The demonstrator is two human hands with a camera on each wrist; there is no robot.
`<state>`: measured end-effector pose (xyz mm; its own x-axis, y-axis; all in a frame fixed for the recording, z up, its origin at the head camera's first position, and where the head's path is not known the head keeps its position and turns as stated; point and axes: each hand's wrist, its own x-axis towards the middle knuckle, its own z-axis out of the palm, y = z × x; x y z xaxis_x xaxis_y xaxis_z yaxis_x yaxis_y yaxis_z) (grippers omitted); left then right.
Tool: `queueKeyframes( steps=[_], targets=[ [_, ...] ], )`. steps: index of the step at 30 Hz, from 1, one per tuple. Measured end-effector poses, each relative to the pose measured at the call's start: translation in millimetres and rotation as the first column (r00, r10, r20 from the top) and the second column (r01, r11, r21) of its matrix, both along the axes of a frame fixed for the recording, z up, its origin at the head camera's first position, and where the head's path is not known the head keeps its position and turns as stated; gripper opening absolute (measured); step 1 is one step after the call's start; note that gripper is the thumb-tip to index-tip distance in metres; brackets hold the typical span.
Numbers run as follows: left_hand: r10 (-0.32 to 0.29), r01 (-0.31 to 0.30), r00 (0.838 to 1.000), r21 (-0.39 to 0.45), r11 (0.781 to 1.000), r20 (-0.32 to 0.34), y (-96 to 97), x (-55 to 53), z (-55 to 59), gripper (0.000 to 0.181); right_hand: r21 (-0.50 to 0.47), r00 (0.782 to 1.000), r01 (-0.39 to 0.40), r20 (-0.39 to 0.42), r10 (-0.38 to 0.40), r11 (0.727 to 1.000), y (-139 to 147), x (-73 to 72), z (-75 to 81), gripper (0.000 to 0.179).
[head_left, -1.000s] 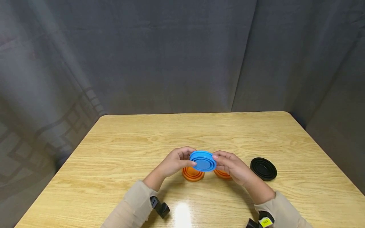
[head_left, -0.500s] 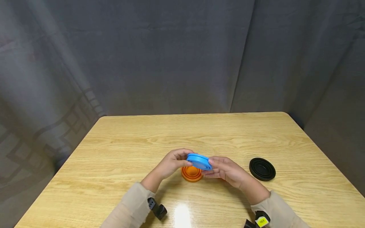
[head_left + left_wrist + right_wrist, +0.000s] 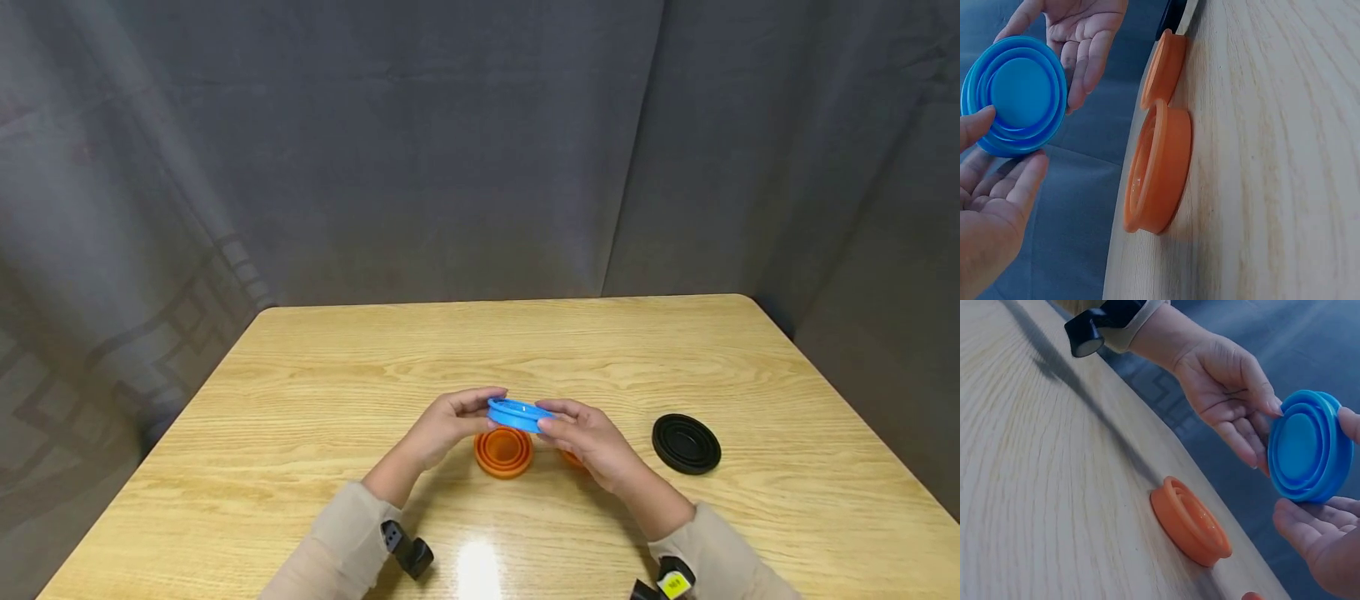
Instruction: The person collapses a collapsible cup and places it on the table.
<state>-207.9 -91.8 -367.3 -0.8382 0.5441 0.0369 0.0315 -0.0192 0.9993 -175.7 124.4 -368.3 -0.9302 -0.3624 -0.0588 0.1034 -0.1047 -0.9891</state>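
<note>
A blue collapsible cup (image 3: 517, 416), folded flat into rings, is held above the table between both hands. My left hand (image 3: 446, 429) pinches its left edge between thumb and fingers. On the opposite edge my right hand (image 3: 592, 442) grips it the same way. The left wrist view shows the ringed face of the blue cup (image 3: 1022, 94) with a thumb on its rim. Below it on the table lies an orange folded cup (image 3: 503, 454). A second orange folded cup (image 3: 572, 458) is mostly hidden behind the right hand.
A black folded cup (image 3: 686, 444) lies flat on the wooden table (image 3: 337, 358), to the right of the right hand. Behind the table hangs a grey curtain (image 3: 450, 167). Each sleeve carries a small black wrist camera, such as the left camera (image 3: 407, 548).
The blue cup has tipped from showing its ringed face to nearly edge-on, and shifted slightly left. Both hands have turned with it and kept their hold.
</note>
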Motion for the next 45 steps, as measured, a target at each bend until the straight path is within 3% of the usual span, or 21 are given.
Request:
queueKeyframes(
  steps=[3, 10, 14, 23, 31, 35, 45],
  targets=[
    [-0.012, 0.012, 1.000, 0.012, 1.000, 0.027, -1.3, -0.1, 0.1, 0.048, 0.043, 0.999, 0.041, -0.025, -0.040, 0.998, -1, 0.2, -1.1, 0.056],
    [-0.067, 0.065, 0.997, 0.053, 0.996, 0.036, -5.3, -0.1, 2.1, 0.061, 0.035, 0.996, 0.076, -0.053, -0.074, 0.996, -4, 0.3, -2.5, 0.057],
    [-0.052, 0.051, 0.999, 0.035, 0.998, 0.017, -6.3, -1.3, 2.7, 0.062, 0.024, 0.995, 0.077, -0.060, -0.075, 0.997, -7, -2.5, -3.5, 0.060],
    [0.009, -0.016, 0.998, -0.096, 0.995, -0.070, -21.8, -7.5, 0.1, 0.061, 0.113, 0.990, -0.009, -0.138, 0.025, 0.994, -20, -17.8, -8.9, 0.068],
    [-0.004, -0.022, 0.991, -0.194, 0.981, -0.134, -44.9, -18.8, -7.3, 0.064, 0.241, 0.976, -0.084, -0.174, 0.128, 0.967, -39, -36.7, -12.9, 0.071],
    [0.007, -0.035, 0.991, -0.212, 0.977, -0.132, -57.0, -23.1, -9.2, 0.067, 0.334, 0.966, -0.089, -0.200, 0.163, 0.938, -52, -46.6, -13.7, 0.070],
    [0.025, -0.056, 0.993, -0.279, 0.959, -0.112, -87.0, -29.1, -19.5, 0.071, 0.590, 0.924, -0.082, -0.257, 0.283, 0.803, -86, -65.8, -18.3, 0.071]
  ],
)
